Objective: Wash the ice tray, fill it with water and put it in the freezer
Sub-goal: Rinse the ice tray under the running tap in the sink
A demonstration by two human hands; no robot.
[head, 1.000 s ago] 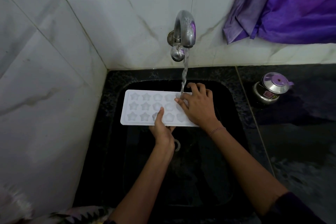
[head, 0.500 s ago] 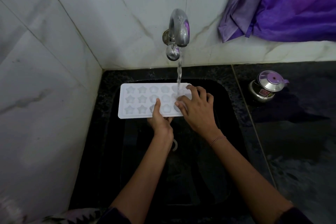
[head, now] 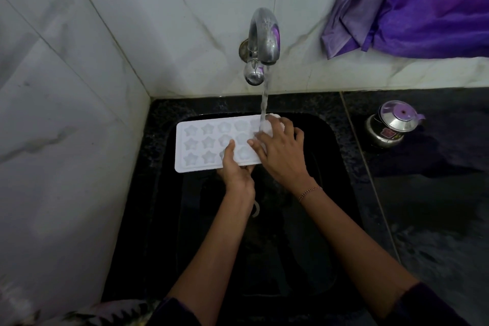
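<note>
1. The washing step is underway, by my reading: the ice tray (head: 211,145) is being held over the black sink (head: 338,193), with water (head: 264,103) running from the steel tap (head: 263,40) onto its right end.
2. The left hand (head: 234,167) is gripping the tray's near edge, thumb lying on top and fingers tucked underneath out of sight, so it is clamped on the tray.
3. The right hand (head: 281,151) is resting flat on the tray's right end, fingers spread and pressing on the moulds where the stream is landing; it looks to be rubbing, not grasping, though whether the fingers curl round the far edge cannot be told.
4. The two hands are sitting close together, nearly touching, with the tray's left half sticking out unsupported.
5. The tray is a white, flat rectangle with three rows of shallow moulds, star shapes at the left and rounder ones toward the middle; it is lying roughly level and looks thin and slightly flexible.
6. Next, the left end is likely needing the stream, which calls for sliding the tray rightward under the tap.
7. Filling calls for holding it level so the cells are not spilling.
8. A small steel pot (head: 391,124) is standing on the dark counter (head: 436,206), well apart from the tray.
</note>
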